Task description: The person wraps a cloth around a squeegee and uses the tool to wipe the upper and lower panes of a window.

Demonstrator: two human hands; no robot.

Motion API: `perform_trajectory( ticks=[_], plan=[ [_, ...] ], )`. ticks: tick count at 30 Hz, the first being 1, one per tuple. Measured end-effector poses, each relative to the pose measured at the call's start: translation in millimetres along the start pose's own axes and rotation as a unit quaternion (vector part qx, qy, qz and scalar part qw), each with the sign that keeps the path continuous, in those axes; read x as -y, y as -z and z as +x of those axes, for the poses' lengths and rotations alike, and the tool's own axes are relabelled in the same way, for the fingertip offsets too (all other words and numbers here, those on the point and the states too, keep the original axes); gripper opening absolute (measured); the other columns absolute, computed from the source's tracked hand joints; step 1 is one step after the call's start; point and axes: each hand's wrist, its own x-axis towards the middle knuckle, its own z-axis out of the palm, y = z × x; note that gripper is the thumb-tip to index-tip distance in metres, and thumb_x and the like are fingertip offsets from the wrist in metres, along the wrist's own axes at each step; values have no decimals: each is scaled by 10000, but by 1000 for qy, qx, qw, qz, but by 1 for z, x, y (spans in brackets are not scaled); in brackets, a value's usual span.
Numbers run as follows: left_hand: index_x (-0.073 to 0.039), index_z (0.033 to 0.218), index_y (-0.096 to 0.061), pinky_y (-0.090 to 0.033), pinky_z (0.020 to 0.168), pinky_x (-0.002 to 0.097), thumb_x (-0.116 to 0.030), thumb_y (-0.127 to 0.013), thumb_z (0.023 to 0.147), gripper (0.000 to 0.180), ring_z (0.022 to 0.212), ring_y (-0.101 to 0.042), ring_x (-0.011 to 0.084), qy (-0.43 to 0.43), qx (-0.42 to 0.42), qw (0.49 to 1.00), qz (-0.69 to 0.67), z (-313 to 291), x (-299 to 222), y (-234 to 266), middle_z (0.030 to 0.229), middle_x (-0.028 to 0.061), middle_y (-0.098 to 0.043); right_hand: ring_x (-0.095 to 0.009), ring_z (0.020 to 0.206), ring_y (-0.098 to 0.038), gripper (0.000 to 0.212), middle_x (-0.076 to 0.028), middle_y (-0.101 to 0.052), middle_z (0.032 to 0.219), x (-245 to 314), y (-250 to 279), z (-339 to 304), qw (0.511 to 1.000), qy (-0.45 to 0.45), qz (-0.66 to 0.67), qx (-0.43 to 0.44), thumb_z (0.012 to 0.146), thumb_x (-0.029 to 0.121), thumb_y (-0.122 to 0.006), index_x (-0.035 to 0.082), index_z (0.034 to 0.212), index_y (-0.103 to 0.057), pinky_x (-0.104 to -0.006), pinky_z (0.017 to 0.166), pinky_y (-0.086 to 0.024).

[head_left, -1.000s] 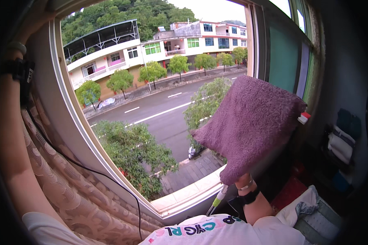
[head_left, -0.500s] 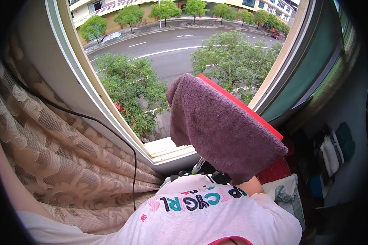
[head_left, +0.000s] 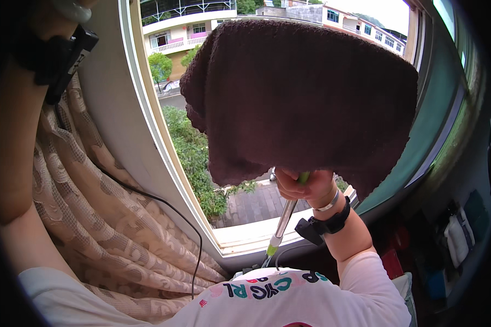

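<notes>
Nearest, at 6 o'clock, a white shirt [head_left: 289,300] with coloured print fills the bottom edge. Just above it, at about 5 o'clock from centre, the right hand [head_left: 305,185] is raised with its fingers closed tight around a thin metal pole [head_left: 283,218] that has green sections; a dark wrist strap [head_left: 327,223] and a thin bracelet sit on that wrist. The pole slants up from near the shirt into the hand, and its upper end is hidden under a dark purple towel [head_left: 305,98] that drapes over it, filling the centre and the 12 to 2 o'clock area. At 9 to 11 o'clock the left arm [head_left: 11,136] reaches upward along the edge with a black strap; the left hand is cut off by the frame at 11 o'clock, so its grip cannot be told. A patterned beige curtain [head_left: 103,218] hangs at 8 o'clock beside the white window frame [head_left: 158,163]. Farther out, through the open window, are green trees [head_left: 193,152], a paved area and buildings
</notes>
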Motion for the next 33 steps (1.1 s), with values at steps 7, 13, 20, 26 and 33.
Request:
perform_trajectory(
  ticks=[7, 13, 20, 26, 33],
  plan=[
    [-71, 1083, -532, -303, 1031, 434, -246, -695, 682, 466, 1211, -453, 221, -100, 40, 982, -152, 11, -68, 11, 1260, 126, -501, -38, 333, -354, 613, -5, -421, 496, 38, -1, 33, 997, 25, 18, 67, 867, 635, -319, 37, 796, -438, -175, 303, -256],
    [-229, 1075, -610, -154, 1054, 649, -301, -616, 779, 305, 1249, -355, 23, -140, 44, 982, -123, -16, -147, -27, 1252, -119, -493, -47, 324, -380, 693, 0, -473, 540, 38, 0, 38, 996, 45, 37, 73, 831, 700, -284, 56, 899, -530, -174, 270, -272],
    [-72, 946, -653, -417, 809, 439, -112, -666, 695, 255, 808, -580, 154, -91, 94, 940, -315, 19, -144, 32, 983, 46, -623, -44, 348, -407, 614, 3, -495, 558, 24, 33, 14, 983, 75, 69, 150, 828, 654, -418, 63, 917, -559, -182, 325, -332],
    [4, 918, -626, -464, 622, 305, -100, -573, 803, 163, 639, -589, 214, 191, -267, 912, -246, -4, -86, 0, 852, 119, -629, -127, 629, -580, 445, -5, -570, 772, -29, 98, 11, 942, -89, 272, 175, 803, 405, -639, 44, 1051, -563, -242, 672, -458],
    [14, 906, -627, -483, 724, 320, -98, -635, 782, 167, 754, -605, 242, 153, -63, 986, -15, 7, -68, 31, 869, 142, -626, -132, 657, -579, 440, -9, -572, 789, -56, 70, 15, 958, -85, 242, 132, 800, 391, -645, 42, 1055, -561, -247, 694, -452]
  ],
)
